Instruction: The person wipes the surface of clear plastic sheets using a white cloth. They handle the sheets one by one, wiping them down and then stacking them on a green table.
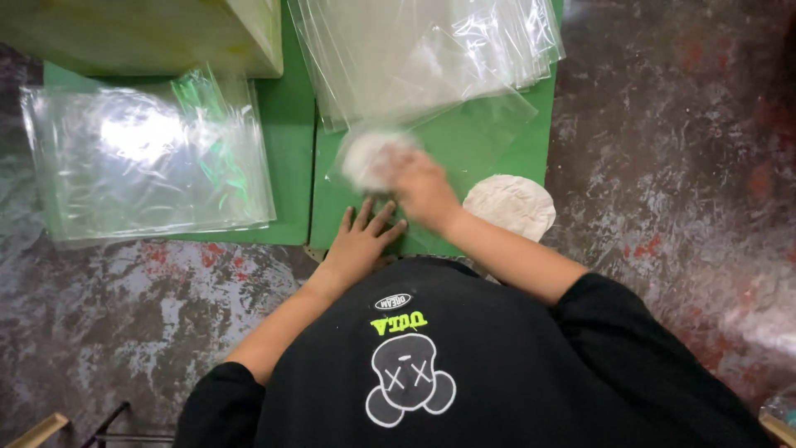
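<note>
Head view: right hand [424,189] grips a round white flatbread [371,158] inside a clear plastic bag [464,137]; left hand [358,241], fingers spread, pins the near edge — best kept flat.

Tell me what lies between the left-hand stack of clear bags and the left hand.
Head view: only bare green table between the stack of clear bags and the left hand.

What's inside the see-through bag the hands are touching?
A round white flat piece shows through the clear bag, pushed in by the right hand. The left hand presses the bag's near edge flat. The hand hides part of the piece.
</note>
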